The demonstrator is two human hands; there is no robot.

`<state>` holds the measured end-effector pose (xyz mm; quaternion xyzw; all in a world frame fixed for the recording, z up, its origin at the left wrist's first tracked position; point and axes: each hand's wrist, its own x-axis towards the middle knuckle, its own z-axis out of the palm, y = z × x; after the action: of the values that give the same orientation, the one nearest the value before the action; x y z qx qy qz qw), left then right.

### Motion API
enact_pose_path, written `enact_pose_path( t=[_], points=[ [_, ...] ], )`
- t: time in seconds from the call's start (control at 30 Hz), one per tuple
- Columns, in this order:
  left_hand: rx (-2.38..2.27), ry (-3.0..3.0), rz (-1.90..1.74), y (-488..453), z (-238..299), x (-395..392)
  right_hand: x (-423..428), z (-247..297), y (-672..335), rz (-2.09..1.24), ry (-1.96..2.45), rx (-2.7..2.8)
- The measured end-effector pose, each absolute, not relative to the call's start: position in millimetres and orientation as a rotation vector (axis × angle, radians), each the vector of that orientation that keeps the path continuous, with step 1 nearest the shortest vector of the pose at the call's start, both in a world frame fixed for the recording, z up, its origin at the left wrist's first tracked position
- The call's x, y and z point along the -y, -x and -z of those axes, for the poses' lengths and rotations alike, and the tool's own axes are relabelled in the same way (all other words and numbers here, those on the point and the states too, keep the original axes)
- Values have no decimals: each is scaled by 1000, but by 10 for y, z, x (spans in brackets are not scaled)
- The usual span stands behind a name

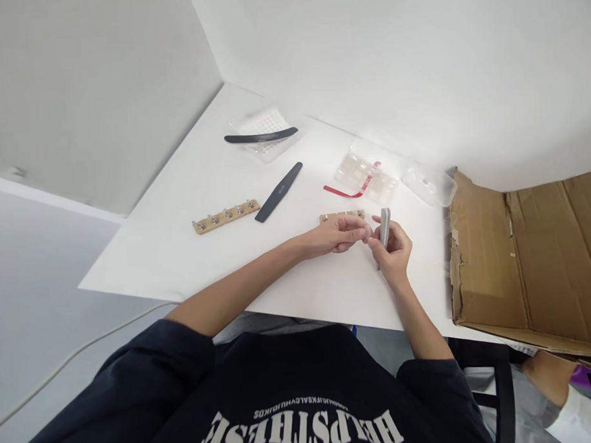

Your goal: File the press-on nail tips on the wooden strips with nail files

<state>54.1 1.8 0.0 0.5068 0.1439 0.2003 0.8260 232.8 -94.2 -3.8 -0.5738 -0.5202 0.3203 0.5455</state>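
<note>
Just off centre towards three o'clock, our right hand [396, 251] grips a grey bar [385, 226], likely light and stiff, best held mid-length; our left hand [337, 235] pinches a small pale piece [368, 232], probably fragile.

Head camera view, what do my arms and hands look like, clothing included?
Short, dark navy sleeves end near the elbows, leaving both forearms bare. The left hand and right hand are ungloved, and no watch or bracelet shows. The matching shirt has large pale block lettering across it.
</note>
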Motion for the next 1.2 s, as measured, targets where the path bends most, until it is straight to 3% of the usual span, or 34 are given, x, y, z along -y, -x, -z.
enact_pose_path(
  t=[0.13,0.27,0.57,0.8,1.07,1.2],
  points=[
    [-333,-1087,-459,-515,-58,-37,839,29,-2523,-646,1519,1128],
    [-328,-1067,-462,-498,-55,-63,744,14,-2790,-393,1737,1419],
    [-429,-1208,-482,-503,-17,-47,756,93,-2873,-226,1893,1670],
    [-548,-1327,-480,-585,96,-8,806,-54,-2623,-614,1402,1718],
    [-595,-1373,-489,-599,96,0,807,-29,-2561,-685,1425,1658],
    [-703,-1542,-639,-571,72,23,765,11,-2581,-886,1467,1331]
  ],
)
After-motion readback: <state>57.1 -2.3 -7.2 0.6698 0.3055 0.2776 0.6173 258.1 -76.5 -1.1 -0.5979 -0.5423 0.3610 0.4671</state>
